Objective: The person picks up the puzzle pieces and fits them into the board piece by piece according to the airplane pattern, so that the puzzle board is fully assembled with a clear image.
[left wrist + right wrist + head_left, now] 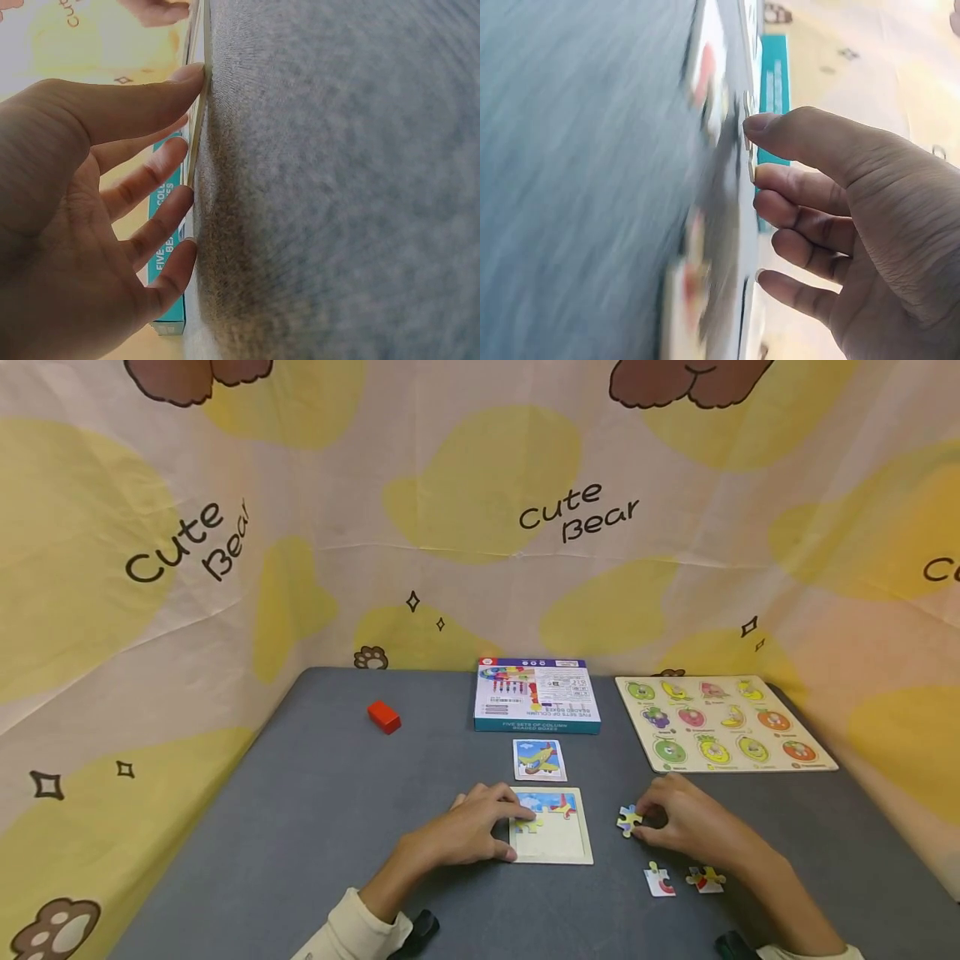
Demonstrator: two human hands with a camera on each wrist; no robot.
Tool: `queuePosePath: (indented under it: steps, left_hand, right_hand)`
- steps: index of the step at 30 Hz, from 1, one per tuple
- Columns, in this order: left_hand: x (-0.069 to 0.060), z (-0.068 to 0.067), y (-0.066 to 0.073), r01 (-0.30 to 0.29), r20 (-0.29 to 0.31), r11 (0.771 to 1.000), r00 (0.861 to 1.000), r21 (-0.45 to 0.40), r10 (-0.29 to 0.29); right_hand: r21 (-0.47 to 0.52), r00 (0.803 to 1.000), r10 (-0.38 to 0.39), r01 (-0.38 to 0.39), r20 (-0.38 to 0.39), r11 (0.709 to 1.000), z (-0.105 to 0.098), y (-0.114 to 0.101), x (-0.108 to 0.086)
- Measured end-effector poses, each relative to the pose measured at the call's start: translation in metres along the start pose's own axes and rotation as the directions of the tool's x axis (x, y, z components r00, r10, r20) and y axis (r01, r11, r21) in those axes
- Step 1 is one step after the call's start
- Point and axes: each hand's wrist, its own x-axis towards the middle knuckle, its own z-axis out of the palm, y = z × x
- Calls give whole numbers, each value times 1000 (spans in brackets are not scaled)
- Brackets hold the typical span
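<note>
Inside puzzle tray (561,845), pieces (542,801), mostly farther back.

- The head view looks from above the near side, forward and down over the grey table (300,893) to the far printed cloth (480,485); it stands farthest back and takes in both the left hand (474,822) and right hand (678,814).
- The left wrist view sits close behind its palm, low along the tabletop, facing far, turned sideways with the table at picture right.
- The right wrist view is just as close and low, also facing far, turned the opposite way, table at picture left.
- Head and left wrist share the puzzle tray (551,852); head and right wrist, the loose pieces (660,883).
- All three catch the far box (537,725).
</note>
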Motion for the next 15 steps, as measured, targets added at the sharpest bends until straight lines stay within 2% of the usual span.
queuePosePath:
  steps: [11, 15]
  left_hand:
    - [0, -1, -1, -6, -1, 1000, 1000, 1, 6]
    - [-1, -1, -2, -25, -6, 1000, 1000, 2, 25]
  right_hand:
    - [-26, 989, -143, 144, 21, 989, 12, -37, 33]
    - [-23, 986, -161, 162, 45, 986, 18, -48, 42]
